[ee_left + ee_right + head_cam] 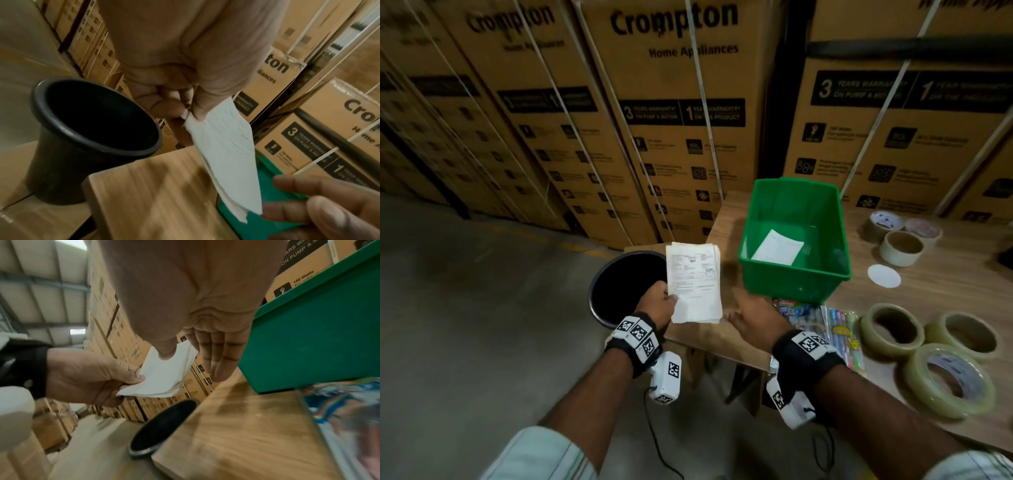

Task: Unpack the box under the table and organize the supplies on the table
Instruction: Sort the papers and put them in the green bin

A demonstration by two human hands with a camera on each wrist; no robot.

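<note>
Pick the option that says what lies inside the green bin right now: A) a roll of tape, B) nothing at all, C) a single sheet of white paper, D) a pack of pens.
C: the head view shows one white sheet of paper lying on the floor of the green bin, while the tape rolls and the pen pack sit outside it on the table.

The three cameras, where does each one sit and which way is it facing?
Head: worn on the head, looking forward and down at the table; both forearms and hands show.
Left wrist: along the left hand, which pinches folded papers beside the black bin; right fingertips intrude.
Right wrist: along the open right hand toward the green bin; the left hand shows too.
All three share the papers.
</note>
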